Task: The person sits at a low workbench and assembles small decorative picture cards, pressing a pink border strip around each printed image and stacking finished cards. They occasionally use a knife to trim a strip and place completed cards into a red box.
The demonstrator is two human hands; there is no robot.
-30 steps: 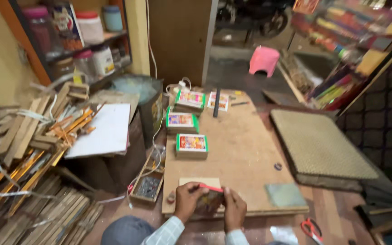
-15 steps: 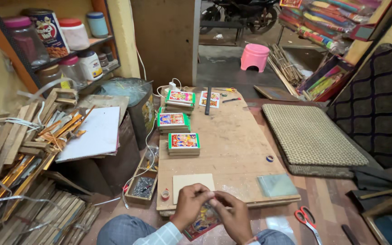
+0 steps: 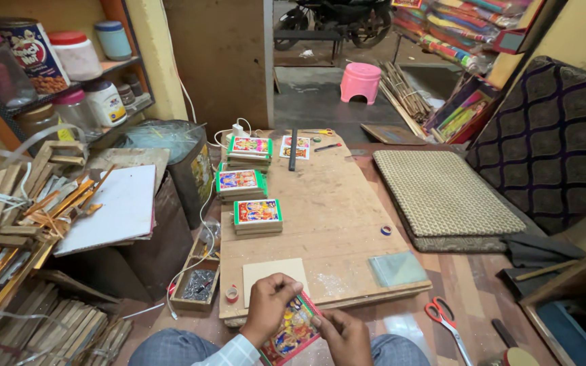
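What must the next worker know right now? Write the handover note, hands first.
Left hand and right hand together grip a colourful picture print above the lap, at the near edge of the wooden board.
A blank plywood panel lies on the board just ahead of the hands.
Three stacks of framed pictures stand further up the board.
Scissors lie on the floor to the right.
The print is not yet mounted.

Three stacks of framed pictures (image 3: 249, 183) on board; one pair of scissors (image 3: 446, 318) near right; one pink stool (image 3: 361, 80) far; two hands.
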